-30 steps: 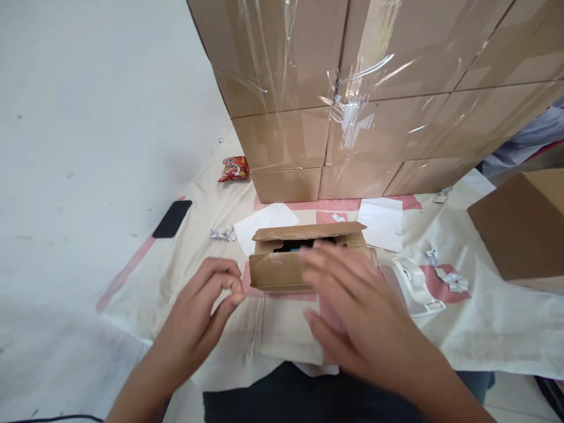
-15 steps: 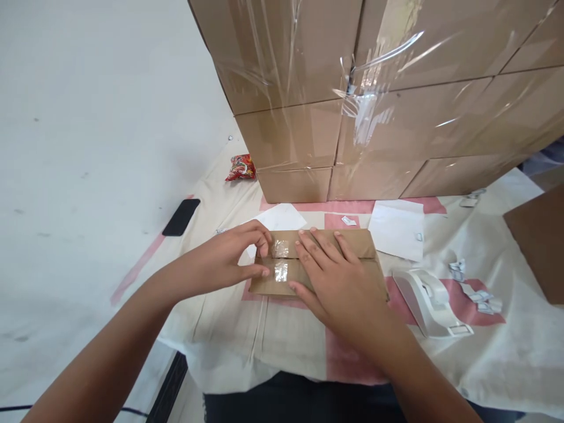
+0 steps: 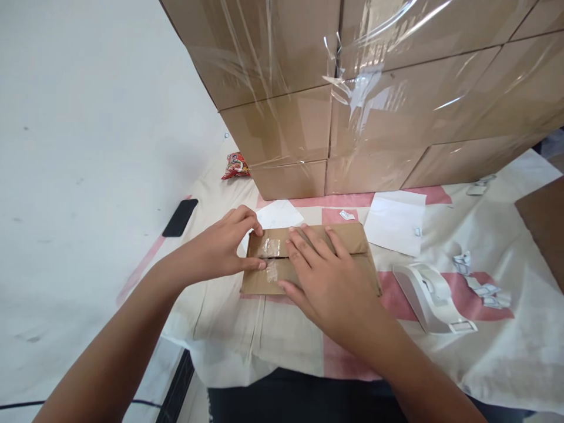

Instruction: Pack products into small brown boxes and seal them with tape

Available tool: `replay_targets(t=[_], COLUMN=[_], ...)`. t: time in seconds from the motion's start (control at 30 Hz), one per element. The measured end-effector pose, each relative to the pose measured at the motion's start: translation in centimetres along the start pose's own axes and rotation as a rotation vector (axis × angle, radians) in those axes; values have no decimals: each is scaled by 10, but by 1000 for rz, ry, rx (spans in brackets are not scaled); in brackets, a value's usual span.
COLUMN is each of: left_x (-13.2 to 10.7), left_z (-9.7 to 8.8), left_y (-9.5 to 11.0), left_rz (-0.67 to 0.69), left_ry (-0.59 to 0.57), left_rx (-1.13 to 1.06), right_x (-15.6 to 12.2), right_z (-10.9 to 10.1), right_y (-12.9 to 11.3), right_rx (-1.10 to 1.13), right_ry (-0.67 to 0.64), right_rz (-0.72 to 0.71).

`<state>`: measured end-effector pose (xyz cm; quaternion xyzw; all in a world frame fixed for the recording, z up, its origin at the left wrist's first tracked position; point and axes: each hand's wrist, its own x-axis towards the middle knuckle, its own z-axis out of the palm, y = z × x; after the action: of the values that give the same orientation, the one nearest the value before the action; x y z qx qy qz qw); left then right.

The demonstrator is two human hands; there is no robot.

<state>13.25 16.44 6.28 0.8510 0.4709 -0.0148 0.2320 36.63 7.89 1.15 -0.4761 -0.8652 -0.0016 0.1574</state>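
A small flat cardboard box [image 3: 326, 231] lies on the cloth in front of me, with a seam along its top. Two shiny patches of clear tape [image 3: 270, 247] sit on either side of that seam, near the left end. My left hand [image 3: 231, 244] grips this end, fingers curled at the far corner and thumb on the top by the seam. Flat across the middle and right of the top lies my right hand [image 3: 324, 270], its fingers spread. The right hand hides part of the seam.
Stacked cartons [image 3: 282, 129] wrapped in clear film stand behind the box. To the right are a white tape dispenser [image 3: 434, 296], paper [image 3: 396, 223] and several small crumpled labels [image 3: 484, 291]. A black phone [image 3: 180, 218] and a red packet [image 3: 236, 165] lie to the left.
The camera view has shifted slightly. A dark gap shows along the seam near the tape at the left end. My left thumb is now closer to the seam; the right hand stays flat.
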Motion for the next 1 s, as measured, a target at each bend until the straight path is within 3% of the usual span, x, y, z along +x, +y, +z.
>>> replay_targets(t=[0.1, 0.2, 0.37, 0.57, 0.77, 0.87, 1.0], left_x=[3, 5, 3, -4, -3, -2, -1], left_z=[5, 11, 24, 29, 37, 42, 54], left_y=[-10, -15, -9, -2, -7, -5, -1], left_rz=[-15, -9, -53, -60, -221, -275, -343], left_ry=[14, -76, 28, -6, -36, 6, 170], left_rx=[6, -151, -324, -326, -498, -540, -555], right_x=[0, -1, -1, -3, -21, -46, -99], right_z=[1, 1, 1, 1, -10, -31, -50], right_y=[0, -1, -2, -3, 8, 36, 106], right_rx=[4, 3, 4, 19, 145, 197, 195], right_ry=[19, 29, 37, 121, 246, 327, 422], right_rz=[-3, -3, 0, -6, -118, 30, 437])
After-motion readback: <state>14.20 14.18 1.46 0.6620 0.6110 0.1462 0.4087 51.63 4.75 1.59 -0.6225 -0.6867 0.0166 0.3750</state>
